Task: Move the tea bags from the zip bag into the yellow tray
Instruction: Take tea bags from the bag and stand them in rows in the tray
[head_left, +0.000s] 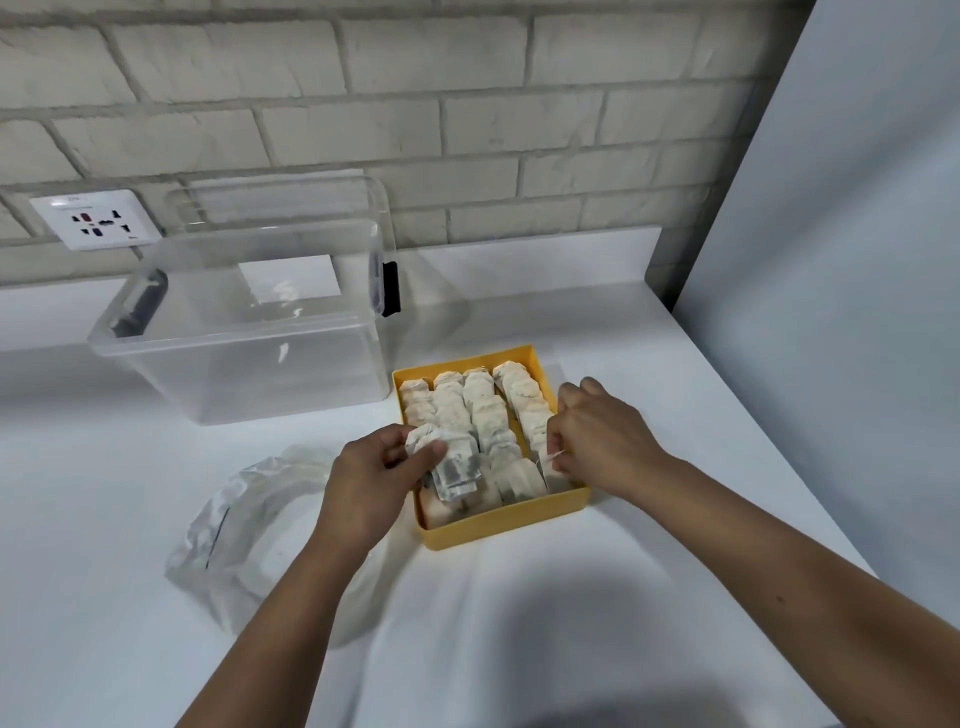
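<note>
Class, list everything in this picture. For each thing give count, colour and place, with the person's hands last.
tray: one, yellow, centre of the counter
tea bags: many, off-white, in rows in the tray; a few in the left hand
zip bag: one, clear, crumpled, left of the tray
bin: one, clear with black latches, open, behind and left of the tray
lid: one, clear, upright behind the bin
socket: one, white, on the wall at left
wall: one, pale brick, at the back
counter: one, white
left hand: holds tea bags over the tray's near left corner
right hand: pinches tea bags at the tray's right side
</note>
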